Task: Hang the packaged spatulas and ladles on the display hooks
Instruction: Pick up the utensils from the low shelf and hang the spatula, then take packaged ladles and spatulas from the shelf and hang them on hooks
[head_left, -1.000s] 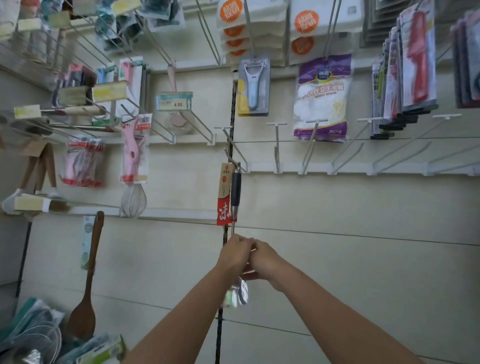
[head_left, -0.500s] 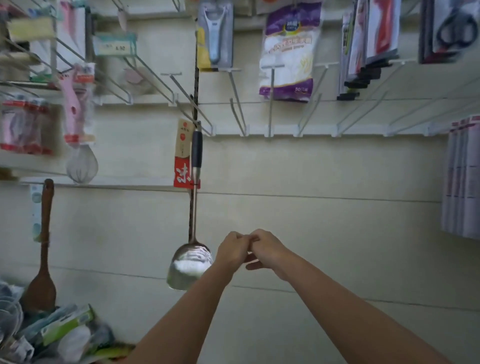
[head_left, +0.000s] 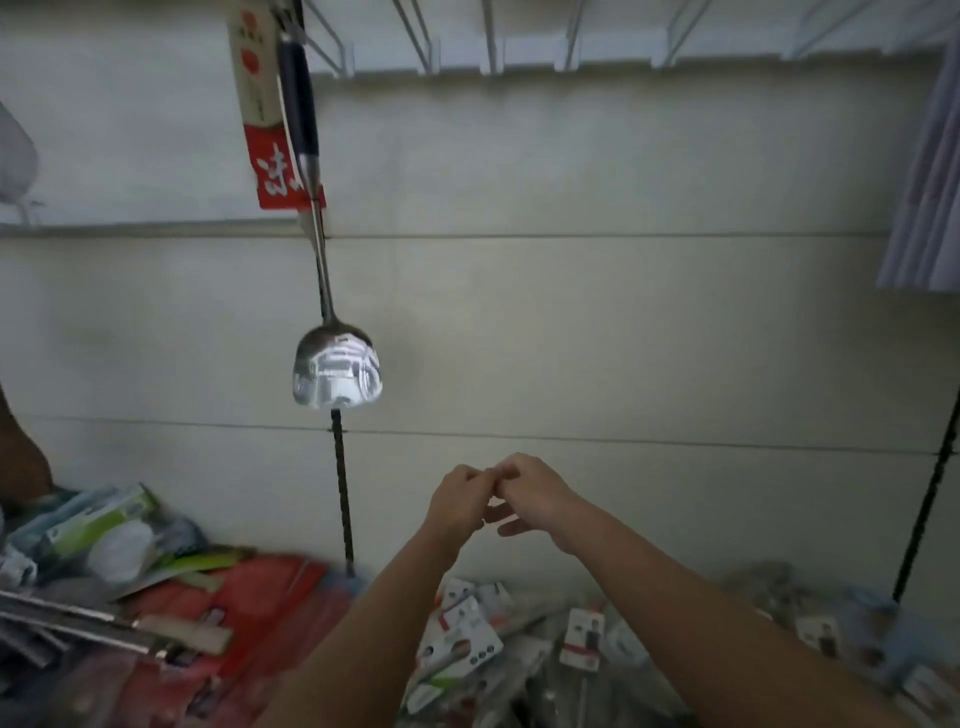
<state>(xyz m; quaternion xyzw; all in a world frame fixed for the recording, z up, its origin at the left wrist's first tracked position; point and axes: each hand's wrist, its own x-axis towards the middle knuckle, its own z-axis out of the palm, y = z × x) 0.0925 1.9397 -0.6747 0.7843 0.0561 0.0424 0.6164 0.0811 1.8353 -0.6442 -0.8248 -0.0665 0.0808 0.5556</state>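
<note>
With one steel spatula hanging at eleven o'clock, left hand and right hand touch, curled and apparently empty, so next probably comes reaching into the packaged utensils at six o'clock.

One head-worn view looks forward and down, close to the display wall.

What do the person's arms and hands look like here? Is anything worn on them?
Both forearms are bare up to the frame edge: no sleeves show. The left hand and the right hand wear no gloves. I see no watch, bracelet or ring, though the picture is somewhat blurred.
</note>
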